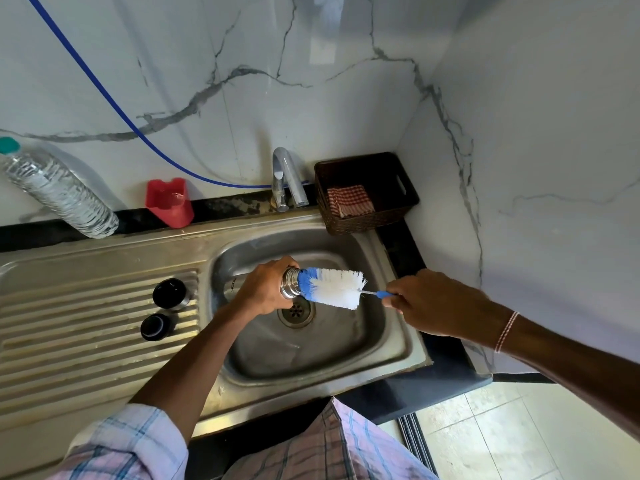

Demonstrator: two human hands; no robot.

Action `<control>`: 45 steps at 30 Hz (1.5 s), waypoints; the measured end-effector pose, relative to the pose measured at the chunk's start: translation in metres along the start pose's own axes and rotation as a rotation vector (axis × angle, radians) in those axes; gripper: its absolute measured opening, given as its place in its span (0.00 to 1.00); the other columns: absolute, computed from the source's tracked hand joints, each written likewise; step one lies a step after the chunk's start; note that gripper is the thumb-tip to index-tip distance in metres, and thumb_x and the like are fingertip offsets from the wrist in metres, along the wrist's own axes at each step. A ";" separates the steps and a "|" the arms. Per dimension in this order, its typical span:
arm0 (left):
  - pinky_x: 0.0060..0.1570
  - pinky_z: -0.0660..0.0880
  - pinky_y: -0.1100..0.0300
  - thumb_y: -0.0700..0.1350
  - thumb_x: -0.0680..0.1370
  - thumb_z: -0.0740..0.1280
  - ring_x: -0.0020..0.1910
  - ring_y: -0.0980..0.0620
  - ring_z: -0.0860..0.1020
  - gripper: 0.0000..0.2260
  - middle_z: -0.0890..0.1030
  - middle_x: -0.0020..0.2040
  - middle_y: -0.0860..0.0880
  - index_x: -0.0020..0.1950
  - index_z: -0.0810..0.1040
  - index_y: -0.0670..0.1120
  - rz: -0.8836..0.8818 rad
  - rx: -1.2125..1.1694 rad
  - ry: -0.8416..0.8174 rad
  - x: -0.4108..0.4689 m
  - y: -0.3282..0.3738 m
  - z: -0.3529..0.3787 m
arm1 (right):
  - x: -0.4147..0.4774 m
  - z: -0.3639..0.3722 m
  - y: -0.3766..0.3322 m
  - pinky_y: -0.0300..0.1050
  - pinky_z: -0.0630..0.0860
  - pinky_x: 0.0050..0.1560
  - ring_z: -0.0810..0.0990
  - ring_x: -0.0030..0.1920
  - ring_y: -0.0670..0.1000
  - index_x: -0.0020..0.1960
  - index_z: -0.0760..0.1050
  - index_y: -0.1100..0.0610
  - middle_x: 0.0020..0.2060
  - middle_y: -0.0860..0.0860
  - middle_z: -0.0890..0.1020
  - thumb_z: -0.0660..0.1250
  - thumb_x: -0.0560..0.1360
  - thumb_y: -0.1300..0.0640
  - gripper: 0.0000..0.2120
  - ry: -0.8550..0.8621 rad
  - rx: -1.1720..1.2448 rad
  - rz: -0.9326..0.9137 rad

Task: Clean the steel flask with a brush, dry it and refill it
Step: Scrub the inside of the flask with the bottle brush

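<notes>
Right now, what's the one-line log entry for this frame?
step: brushing | left hand grips steel flask over sink | right hand holds brush, blue bristles at flask mouth | drying, refill: not yet done

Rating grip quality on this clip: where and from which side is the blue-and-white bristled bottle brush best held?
By the blue plastic handle at its right end, coming from the right, as the right hand does. The bottle brush lies roughly level, bristles pointing left into the mouth of the steel flask; the wire stem is thin.
</notes>
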State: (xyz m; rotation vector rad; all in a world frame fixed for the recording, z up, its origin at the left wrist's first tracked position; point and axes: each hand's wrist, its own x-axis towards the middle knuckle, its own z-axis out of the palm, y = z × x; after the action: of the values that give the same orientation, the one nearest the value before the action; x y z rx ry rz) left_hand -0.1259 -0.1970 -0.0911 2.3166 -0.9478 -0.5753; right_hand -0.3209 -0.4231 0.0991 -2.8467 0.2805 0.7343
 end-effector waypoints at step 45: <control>0.43 0.74 0.73 0.36 0.64 0.84 0.44 0.63 0.84 0.24 0.86 0.45 0.57 0.57 0.80 0.45 -0.154 -0.513 0.447 -0.025 0.018 -0.028 | 0.002 0.085 0.022 0.39 0.70 0.33 0.72 0.26 0.41 0.50 0.86 0.41 0.26 0.43 0.77 0.70 0.75 0.45 0.07 0.392 0.835 0.059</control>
State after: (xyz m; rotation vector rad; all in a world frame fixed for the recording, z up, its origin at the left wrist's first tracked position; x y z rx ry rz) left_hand -0.1350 -0.1795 -0.0543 1.9355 -0.3590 -0.2919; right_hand -0.3632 -0.4255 0.0218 -2.1439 0.5688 0.0114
